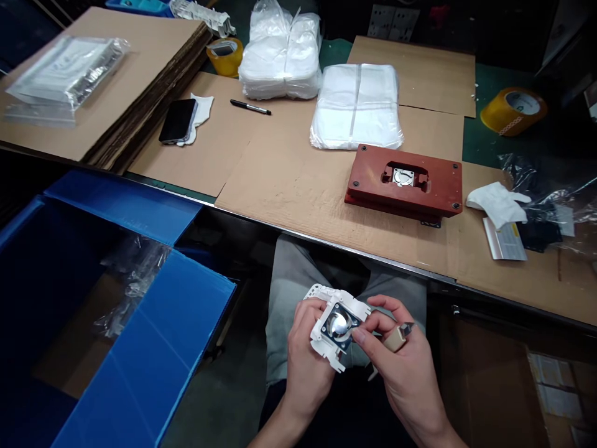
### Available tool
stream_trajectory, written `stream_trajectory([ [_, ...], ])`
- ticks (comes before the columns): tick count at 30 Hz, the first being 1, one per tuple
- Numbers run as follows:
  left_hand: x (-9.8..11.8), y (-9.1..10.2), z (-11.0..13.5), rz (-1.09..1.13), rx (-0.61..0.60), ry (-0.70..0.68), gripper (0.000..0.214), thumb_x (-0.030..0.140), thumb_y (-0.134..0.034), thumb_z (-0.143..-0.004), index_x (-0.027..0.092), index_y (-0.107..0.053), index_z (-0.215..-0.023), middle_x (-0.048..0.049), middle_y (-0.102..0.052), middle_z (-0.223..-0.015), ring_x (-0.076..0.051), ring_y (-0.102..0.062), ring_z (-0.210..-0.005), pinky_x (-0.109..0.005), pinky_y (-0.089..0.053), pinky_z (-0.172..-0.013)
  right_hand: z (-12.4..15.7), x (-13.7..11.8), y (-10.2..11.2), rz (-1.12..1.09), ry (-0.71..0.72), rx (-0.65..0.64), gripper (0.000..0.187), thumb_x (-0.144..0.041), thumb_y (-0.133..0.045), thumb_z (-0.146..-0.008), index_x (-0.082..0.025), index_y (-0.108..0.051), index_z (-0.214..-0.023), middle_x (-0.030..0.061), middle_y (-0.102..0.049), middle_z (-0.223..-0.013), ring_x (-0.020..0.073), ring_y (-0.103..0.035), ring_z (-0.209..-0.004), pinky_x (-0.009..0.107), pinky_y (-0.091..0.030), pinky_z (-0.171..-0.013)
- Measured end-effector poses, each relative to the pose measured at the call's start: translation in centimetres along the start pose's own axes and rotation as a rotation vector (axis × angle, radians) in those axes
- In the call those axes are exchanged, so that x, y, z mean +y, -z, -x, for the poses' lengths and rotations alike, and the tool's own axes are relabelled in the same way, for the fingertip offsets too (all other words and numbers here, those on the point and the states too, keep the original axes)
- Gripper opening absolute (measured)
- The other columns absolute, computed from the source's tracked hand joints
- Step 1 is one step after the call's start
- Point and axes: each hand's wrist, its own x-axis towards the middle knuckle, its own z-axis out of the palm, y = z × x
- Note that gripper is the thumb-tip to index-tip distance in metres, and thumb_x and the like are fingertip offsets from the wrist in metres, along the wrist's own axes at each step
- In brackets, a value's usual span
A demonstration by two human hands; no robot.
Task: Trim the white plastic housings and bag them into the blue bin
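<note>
Over my lap, below the table edge, my left hand [303, 354] is closed round a white plastic frame [336, 326] with a round shiny metal disc in its middle. My right hand [401, 354] pinches the right side of the same frame with thumb and forefinger. A small beige-handled tool [398, 336] with a metal tip lies tucked in the right hand's fingers. On the table above stands a red-brown fixture block [405, 182] with a metal part seated in its recess.
An open blue plastic crate [140, 348] with clear bags inside stands at my left. The cardboard-covered table [289, 180] bears stacks of white bags [357, 106], a phone [178, 121], a black pen [250, 107], yellow tape rolls [513, 111], a white glove [498, 203] and a cardboard stack [135, 81].
</note>
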Motion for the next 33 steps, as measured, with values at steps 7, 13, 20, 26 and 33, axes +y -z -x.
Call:
stream_trajectory([
  [7, -0.2, 0.0, 0.1, -0.004, 0.003, -0.027, 0.016, 0.017, -0.068, -0.086, 0.021, -0.054, -0.079, -0.0013, -0.058, -0.098, -0.018, -0.060, -0.090, -0.028, -0.046, -0.078, 0.0, -0.6, 0.0, 0.075, 0.011, 0.013, 0.042, -0.035, -0.079, -0.084, -0.028, -0.055, -0.117, -0.0076, -0.060, -0.072, 0.0076, -0.057, -0.065, 0.016, -0.048, -0.064],
  [13, -0.3, 0.1, 0.1, -0.048, 0.007, -0.092, 0.016, 0.015, -0.068, -0.085, 0.021, -0.055, -0.079, -0.0013, -0.059, -0.099, -0.019, -0.060, -0.093, -0.030, -0.046, -0.081, -0.1, -0.2, 0.1, 0.022, -0.003, -0.031, 0.042, -0.035, -0.078, -0.085, -0.027, -0.054, -0.119, -0.0071, -0.056, -0.073, 0.0081, -0.052, -0.067, 0.017, -0.047, -0.064],
  [20, -0.4, -0.1, 0.0, -0.053, 0.005, -0.105, 0.014, 0.015, -0.067, -0.085, 0.021, -0.056, -0.080, -0.0018, -0.059, -0.100, -0.019, -0.060, -0.093, -0.030, -0.046, -0.082, -0.4, -0.1, 0.3, 0.015, -0.039, -0.034, 0.048, -0.035, -0.079, -0.083, -0.027, -0.053, -0.123, -0.0060, -0.055, -0.076, 0.0093, -0.051, -0.068, 0.020, -0.046, -0.064],
  [26, 0.0, 0.1, -0.4, 0.007, 0.009, 0.031, 0.016, 0.016, -0.074, -0.079, 0.020, -0.059, -0.079, -0.0014, -0.061, -0.096, -0.019, -0.062, -0.087, -0.029, -0.047, -0.078, -0.6, 0.2, 0.6, 0.018, -0.056, -0.056, 0.051, -0.037, -0.078, -0.084, -0.028, -0.054, -0.128, -0.0089, -0.048, -0.064, 0.0076, -0.045, -0.058, 0.017, -0.040, -0.056],
  [33, 0.6, 0.3, -1.5, 0.758, 0.141, 0.431, 0.055, 0.022, -0.087, -0.065, 0.020, -0.065, -0.115, -0.0055, -0.075, -0.102, -0.028, -0.070, -0.101, -0.036, -0.055, -0.090, -2.8, 1.0, 5.4, 0.102, 0.127, 0.129, 0.054, -0.045, -0.083, -0.075, -0.026, -0.066, -0.123, 0.0086, -0.062, -0.128, 0.0248, -0.059, -0.111, 0.028, -0.054, -0.080],
])
